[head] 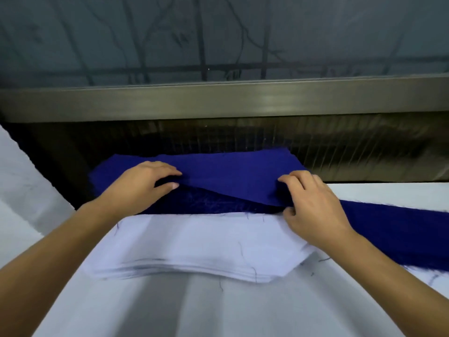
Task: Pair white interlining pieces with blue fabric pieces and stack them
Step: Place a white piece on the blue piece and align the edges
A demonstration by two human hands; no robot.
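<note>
A stack of white interlining pieces (199, 246) lies on the table in front of me. Behind it sits a pile of blue fabric pieces (206, 203). The top blue fabric piece (233, 176) is lifted off that pile at its near edge. My left hand (138, 183) pinches this piece at its left part, thumb under the edge. My right hand (313, 205) pinches its near right corner, just above the white stack's far right corner. More blue fabric (393, 234) stretches away to the right.
The white table top (218, 310) fills the foreground, and a white sheet (21, 190) rises at the left. A dark slatted gap (315, 142) and a metal window ledge (218, 100) run along the back, with window glass above.
</note>
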